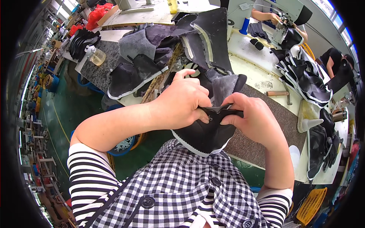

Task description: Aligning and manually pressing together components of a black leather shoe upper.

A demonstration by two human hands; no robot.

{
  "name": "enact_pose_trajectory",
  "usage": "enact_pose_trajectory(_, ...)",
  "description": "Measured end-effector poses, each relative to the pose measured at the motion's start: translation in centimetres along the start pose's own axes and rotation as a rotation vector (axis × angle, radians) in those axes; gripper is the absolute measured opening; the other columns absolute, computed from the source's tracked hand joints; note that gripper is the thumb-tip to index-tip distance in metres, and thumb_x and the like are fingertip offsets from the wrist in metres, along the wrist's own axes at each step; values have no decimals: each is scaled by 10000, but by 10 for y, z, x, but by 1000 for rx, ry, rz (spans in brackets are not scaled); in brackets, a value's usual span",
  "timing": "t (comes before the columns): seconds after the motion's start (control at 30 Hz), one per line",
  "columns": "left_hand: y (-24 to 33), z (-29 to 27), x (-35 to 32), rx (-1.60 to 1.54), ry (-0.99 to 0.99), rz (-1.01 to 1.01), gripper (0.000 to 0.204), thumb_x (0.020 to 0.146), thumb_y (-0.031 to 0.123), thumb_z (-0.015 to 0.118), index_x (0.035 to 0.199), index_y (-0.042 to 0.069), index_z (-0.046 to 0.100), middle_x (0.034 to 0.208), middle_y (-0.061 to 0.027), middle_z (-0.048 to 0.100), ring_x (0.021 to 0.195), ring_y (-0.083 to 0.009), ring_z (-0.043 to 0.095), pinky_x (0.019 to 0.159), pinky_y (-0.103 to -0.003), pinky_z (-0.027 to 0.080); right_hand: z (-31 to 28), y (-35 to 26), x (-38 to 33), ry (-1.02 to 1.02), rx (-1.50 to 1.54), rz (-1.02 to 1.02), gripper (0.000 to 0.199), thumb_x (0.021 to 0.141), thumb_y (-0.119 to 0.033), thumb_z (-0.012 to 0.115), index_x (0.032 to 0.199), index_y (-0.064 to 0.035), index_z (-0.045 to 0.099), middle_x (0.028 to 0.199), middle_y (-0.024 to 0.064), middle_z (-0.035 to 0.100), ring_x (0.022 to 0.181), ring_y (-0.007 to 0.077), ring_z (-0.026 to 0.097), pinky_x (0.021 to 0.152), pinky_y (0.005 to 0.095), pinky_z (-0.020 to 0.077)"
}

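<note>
Both hands, the left hand (182, 102) and right hand (249, 117), pinch the top edge of a black shoe upper (207, 135) held close above the table (262, 142), near a hammer (279, 94).

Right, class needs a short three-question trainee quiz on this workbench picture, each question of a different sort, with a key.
1. True or false: the left hand and the right hand both grip the black shoe upper.
2. Which tool lies on the table to the person's right? A) hammer B) scissors C) pliers
3. Fill in: the clear bottle stands on the person's ____ side.

Key: 1 true; 2 A; 3 left.
</note>
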State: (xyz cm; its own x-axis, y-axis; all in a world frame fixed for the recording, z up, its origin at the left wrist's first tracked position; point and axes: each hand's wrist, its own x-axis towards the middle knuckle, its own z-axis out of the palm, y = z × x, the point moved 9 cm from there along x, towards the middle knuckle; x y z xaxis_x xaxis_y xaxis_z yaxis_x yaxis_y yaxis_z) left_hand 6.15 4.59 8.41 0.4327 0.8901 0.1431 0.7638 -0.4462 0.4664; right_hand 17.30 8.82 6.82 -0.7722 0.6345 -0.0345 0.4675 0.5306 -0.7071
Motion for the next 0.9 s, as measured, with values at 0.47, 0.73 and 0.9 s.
enact_pose_trajectory(0.47,32,-1,7,342,1,163,210,692,177,760,862,101,664,733,-16,554,844,-217,596,1089,-503,283,-6,-18,5,171,-93,9,248,700,-183,788,842,-31,652,779,128,668,754,306,654,681,394,512)
enact_pose_trajectory(0.73,12,-2,5,63,60,78,159,716,148,742,808,66,641,754,-57,557,840,-260,595,1037,-489,378,-15,-6,5,-1,-99,-44,300,734,-133,740,1000,-28,649,823,166,675,807,345,652,727,408,510)
enact_pose_trajectory(0.9,15,-9,2,34,124,89,143,735,93,724,869,89,676,727,-29,521,773,-240,555,1067,-483,319,-22,3,7,76,-102,33,261,745,-174,748,956,-40,670,772,170,665,768,341,652,703,407,511)
